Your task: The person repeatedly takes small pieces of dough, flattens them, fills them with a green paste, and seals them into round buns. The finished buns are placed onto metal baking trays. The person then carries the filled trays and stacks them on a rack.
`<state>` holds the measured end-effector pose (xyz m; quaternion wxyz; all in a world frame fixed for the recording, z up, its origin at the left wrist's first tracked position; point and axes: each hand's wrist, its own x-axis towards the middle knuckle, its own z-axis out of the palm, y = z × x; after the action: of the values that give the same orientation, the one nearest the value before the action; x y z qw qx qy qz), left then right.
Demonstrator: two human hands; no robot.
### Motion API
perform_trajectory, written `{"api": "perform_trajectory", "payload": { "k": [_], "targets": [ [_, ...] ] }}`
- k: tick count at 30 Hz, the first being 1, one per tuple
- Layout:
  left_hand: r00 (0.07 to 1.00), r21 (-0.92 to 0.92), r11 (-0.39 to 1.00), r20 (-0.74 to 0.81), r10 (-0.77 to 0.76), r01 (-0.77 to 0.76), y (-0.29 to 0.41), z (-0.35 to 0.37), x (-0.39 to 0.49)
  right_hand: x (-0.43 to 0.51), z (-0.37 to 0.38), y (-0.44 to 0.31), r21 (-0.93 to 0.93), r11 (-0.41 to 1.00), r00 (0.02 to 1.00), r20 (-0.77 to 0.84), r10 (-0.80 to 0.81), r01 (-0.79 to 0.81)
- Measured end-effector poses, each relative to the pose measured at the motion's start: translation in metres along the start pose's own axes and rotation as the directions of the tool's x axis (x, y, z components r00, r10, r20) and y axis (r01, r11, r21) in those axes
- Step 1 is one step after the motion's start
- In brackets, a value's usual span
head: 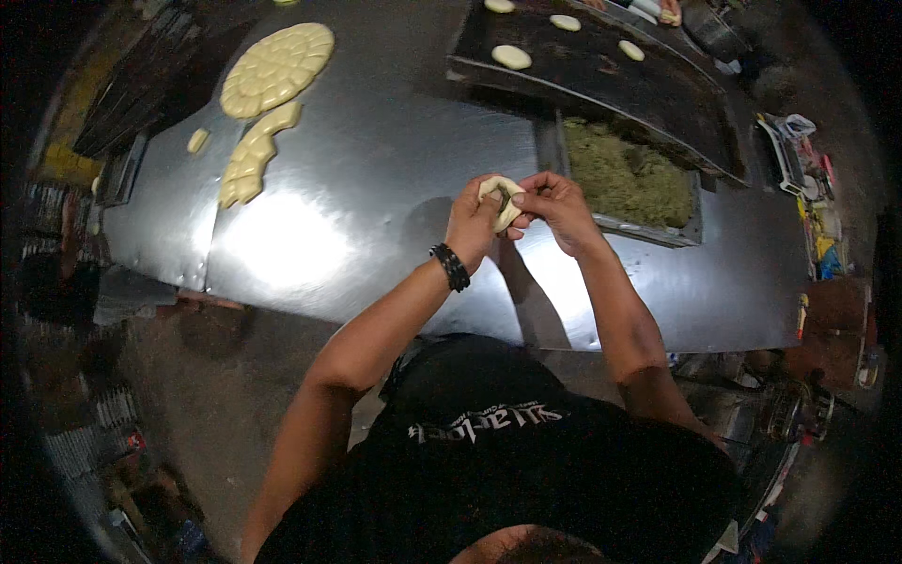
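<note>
My left hand (473,222) cups a small piece of pale dough (502,203) with a greenish filling in its hollow. The thumb lies over the filling. My right hand (560,208) pinches the dough's right edge between thumb and fingers. Both hands are above the metal table (373,233). To the right, partly behind my right hand, a metal tray (694,211) holds a crumbly greenish filling (627,176). At the upper left lie a round slab of dough pieces pressed together (278,70), a curved strip of dough pieces (257,155) and one single piece (198,141).
A dark griddle or baking tray (599,77) with several flat dough discs (511,57) stands at the upper right, its edge beside the filling tray. Another person's hand (671,12) shows at the top. Assorted items (821,225) line the right side.
</note>
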<state>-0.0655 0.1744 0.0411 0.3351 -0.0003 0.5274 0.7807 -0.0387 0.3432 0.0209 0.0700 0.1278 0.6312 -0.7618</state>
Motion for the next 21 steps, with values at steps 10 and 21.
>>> {"api": "perform_trajectory", "payload": {
  "k": [10,21],
  "targets": [
    [0.977,-0.335,0.92,0.134,-0.165,0.201,-0.001,-0.073,-0.044,-0.027,0.11,0.004,-0.708,0.472,0.793,0.209,-0.572,0.526],
    [0.971,0.886,0.399,0.229,0.068,-0.236,-0.083,-0.066,-0.025,-0.053,0.002,0.109,-0.662,0.684,0.949,0.161,-0.271,0.308]
  ]
}}
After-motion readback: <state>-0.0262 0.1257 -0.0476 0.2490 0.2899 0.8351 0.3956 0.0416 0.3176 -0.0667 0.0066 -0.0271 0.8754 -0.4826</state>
